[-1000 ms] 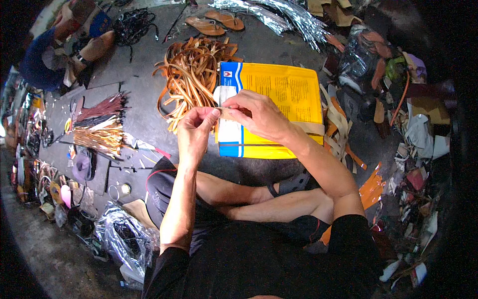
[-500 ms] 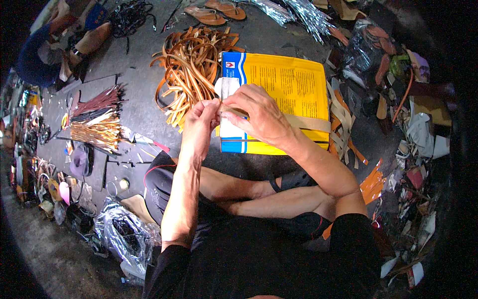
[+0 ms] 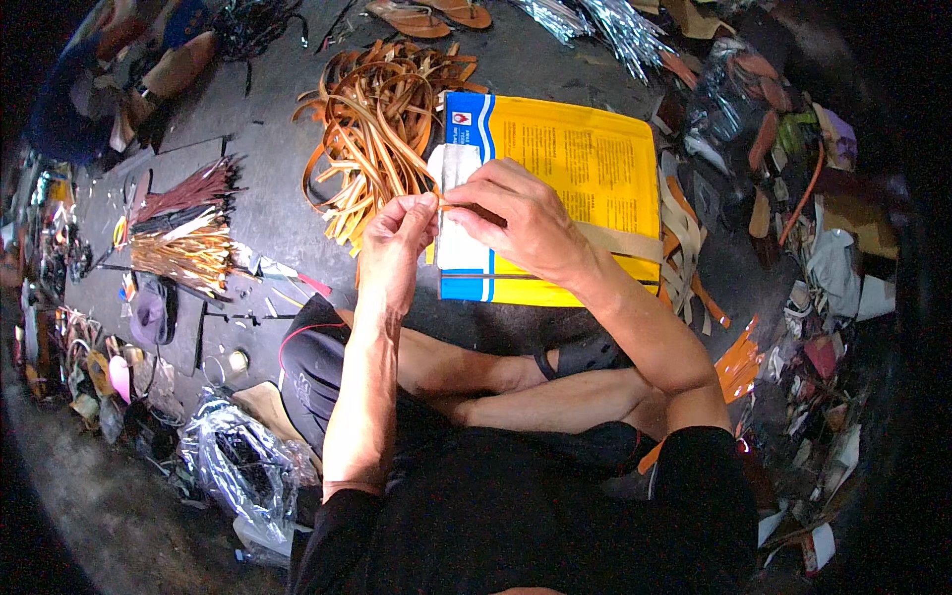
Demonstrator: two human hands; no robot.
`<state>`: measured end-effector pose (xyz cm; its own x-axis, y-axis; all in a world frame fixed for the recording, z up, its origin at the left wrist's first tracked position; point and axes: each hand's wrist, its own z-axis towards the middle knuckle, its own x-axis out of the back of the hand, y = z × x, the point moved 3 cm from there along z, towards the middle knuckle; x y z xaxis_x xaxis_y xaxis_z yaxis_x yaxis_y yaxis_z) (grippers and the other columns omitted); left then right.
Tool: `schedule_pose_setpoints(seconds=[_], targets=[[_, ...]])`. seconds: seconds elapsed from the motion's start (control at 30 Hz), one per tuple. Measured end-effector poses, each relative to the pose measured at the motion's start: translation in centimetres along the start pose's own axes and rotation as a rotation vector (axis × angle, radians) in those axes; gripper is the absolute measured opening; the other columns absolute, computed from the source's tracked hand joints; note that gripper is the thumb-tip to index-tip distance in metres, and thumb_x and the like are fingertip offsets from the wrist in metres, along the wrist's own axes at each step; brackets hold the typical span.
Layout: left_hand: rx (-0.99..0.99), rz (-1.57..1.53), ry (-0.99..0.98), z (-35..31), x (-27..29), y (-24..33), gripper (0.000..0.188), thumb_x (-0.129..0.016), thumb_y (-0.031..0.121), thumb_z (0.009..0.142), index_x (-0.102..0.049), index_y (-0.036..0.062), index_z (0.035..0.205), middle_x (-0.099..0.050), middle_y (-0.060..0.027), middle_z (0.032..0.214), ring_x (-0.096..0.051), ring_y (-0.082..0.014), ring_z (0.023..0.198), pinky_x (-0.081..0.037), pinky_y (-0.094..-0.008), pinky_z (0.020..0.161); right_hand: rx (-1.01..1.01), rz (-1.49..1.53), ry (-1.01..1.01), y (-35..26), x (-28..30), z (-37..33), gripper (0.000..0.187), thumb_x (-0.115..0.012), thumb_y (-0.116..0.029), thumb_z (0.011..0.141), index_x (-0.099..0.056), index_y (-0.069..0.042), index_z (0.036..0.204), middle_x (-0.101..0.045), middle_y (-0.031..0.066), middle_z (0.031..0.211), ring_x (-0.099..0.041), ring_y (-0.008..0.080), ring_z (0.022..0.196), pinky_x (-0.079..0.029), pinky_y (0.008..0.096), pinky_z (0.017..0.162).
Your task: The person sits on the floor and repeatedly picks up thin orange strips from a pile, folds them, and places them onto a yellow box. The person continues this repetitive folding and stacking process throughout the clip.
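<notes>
Here, head view: the only one, looking down on my two bare hands, both over the left side of one yellow pack (image 3: 585,169).
Left hand: my left hand (image 3: 399,233) has thumb and forefinger pressed together, pinching one tan sliver (image 3: 442,205) at their tips.
Right hand: my right hand (image 3: 526,223) is bent beside it, forefinger and thumb reaching the same spot; my fingers cover it, so I cannot tell whether these two grip as well, or whether the sliver belongs to the strip below.
Beige strip: one beige strip (image 3: 625,243) comes out from under my right hand and lies across the yellow pack to its right edge.
Tan sliver's place: between my two sets of fingertips, above the pack's blue-and-white left edge.
Tangled strips: one heap of brown and golden strips (image 3: 369,129), just beyond my left hand.
Loose strips: one bunch of beige and orange strips (image 3: 684,243) at the pack's right, one orange fan (image 3: 739,367) nearer my right elbow.
Bundles: three on the left, one dark red bundle (image 3: 188,193), one black, one golden bundle (image 3: 183,263).
Sandals: two brown sandals (image 3: 412,20), at the top edge.
Plastic: one crumpled clear sheet (image 3: 243,446), near my left knee.
Other person: part of one person (image 3: 178,67), upper left.
</notes>
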<state>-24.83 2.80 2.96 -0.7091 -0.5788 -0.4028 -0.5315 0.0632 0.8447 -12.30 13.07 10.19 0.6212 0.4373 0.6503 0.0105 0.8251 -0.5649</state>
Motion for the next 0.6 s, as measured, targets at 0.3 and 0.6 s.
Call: schedule_pose_setpoints(seconds=[0.3,0.6], targets=[[0.008,-0.040,0.001,1.3,2.2,-1.2,0.015,-0.062,0.020,0.093,-0.064,0.0058,0.090,-0.062,0.0013,0.079,-0.053,-0.0057,0.070,-0.043,-0.0196,0.068,-0.003,-0.005,-0.019,0.3,-0.1,0.0,0.014,-0.072,-0.006,0.075,-0.066,-0.003,0.088,-0.059,0.0086,0.082,-0.059,0.0270,0.081,-0.050,0.0361,0.072],[-0.009,0.017,0.113,2.5,5.5,-2.4,0.015,-0.064,0.020,0.092,-0.065,0.0057,0.091,-0.063,0.0016,0.078,-0.054,-0.0060,0.072,-0.041,-0.0196,0.066,0.013,-0.049,-0.049,0.5,0.2,-0.3,0.016,-0.073,-0.004,0.074,-0.067,-0.003,0.089,-0.061,0.0081,0.084,-0.061,0.0250,0.080,-0.051,0.0342,0.070]])
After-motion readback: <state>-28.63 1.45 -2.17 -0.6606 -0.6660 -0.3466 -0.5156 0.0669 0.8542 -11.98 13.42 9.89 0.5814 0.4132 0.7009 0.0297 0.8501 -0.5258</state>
